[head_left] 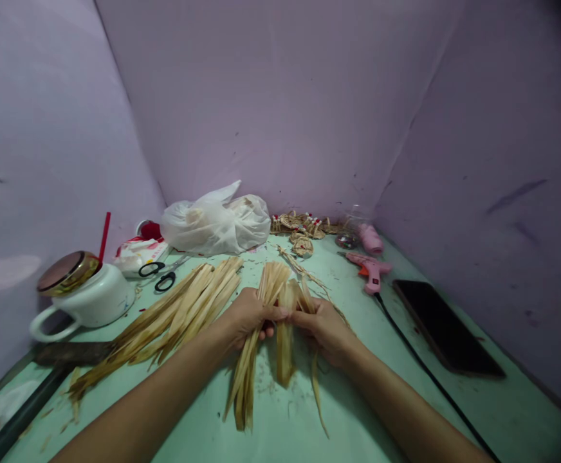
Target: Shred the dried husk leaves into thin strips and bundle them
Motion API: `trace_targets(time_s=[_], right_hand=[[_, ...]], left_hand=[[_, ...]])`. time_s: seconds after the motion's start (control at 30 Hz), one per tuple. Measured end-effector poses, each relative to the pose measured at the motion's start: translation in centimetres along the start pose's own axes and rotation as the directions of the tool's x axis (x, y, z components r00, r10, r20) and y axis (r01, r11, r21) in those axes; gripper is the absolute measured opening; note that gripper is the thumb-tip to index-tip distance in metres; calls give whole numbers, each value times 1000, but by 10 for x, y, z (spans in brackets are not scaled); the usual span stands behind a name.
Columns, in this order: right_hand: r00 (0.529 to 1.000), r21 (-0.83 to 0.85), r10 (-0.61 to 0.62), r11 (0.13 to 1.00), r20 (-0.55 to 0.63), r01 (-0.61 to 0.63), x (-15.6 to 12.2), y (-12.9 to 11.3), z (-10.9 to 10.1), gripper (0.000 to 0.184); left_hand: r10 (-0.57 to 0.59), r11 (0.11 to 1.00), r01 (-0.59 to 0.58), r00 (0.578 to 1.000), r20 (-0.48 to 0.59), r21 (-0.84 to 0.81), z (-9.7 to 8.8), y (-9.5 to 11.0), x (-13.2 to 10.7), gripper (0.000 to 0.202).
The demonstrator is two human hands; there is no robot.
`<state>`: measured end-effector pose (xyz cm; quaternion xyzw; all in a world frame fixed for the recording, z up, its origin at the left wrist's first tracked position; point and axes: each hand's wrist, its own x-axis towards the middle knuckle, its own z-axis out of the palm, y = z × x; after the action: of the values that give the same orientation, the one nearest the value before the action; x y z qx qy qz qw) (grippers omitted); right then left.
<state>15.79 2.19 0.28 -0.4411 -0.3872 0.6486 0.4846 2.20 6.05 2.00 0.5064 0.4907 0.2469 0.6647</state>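
Note:
In the middle of the table both my hands are closed on dried, straw-coloured leaf strips. My left hand (250, 316) grips a bundle of leaf strips (246, 386) whose ends stick out above and below the fingers. Thumb and fingers of my right hand (326, 328) pinch other strips, with a thin one hanging down below. Between the hands a wider leaf strip (285, 360) hangs, and both thumbs meet at it. Which hand bears it I cannot tell. Left of my hands lies a large pile of leaf strips (184, 308) on the table.
Scissors (165, 281), a white mug (94, 299) and a plastic bag (217, 225) stand left and back. Woven pieces (302, 245) with red and white beads lie by the wall. At right are a pink glue gun (370, 267), its black cord (420, 366) and a phone (447, 328).

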Motion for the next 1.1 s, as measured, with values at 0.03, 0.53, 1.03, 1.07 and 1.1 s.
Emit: trace_targets(time_s=[0.03,0.53,1.03,1.07,1.1], right_hand=[[1000,-10,-15,1000,18,15,1,1,-1,15],[999,67,46,997,16,-47,1,8,-1,7],[938,558,99,781,331,-279,9,-12,-41,4],[920,573,64,765,386,-294,8,-14,-45,5],[905,584,34,754,425,-302,6,-16,-49,6]], left_hand=[[-1,999,1,1000,-11,32,0,0,0,14],[37,997,-36,999,21,-69,6,-6,-1,14],[42,962,-41,999,-1,-271,-34,0,19,13],[47,962,-49,999,-12,-268,-36,1,19,14],[47,963,-51,999,-22,-264,-38,3,18,14]])
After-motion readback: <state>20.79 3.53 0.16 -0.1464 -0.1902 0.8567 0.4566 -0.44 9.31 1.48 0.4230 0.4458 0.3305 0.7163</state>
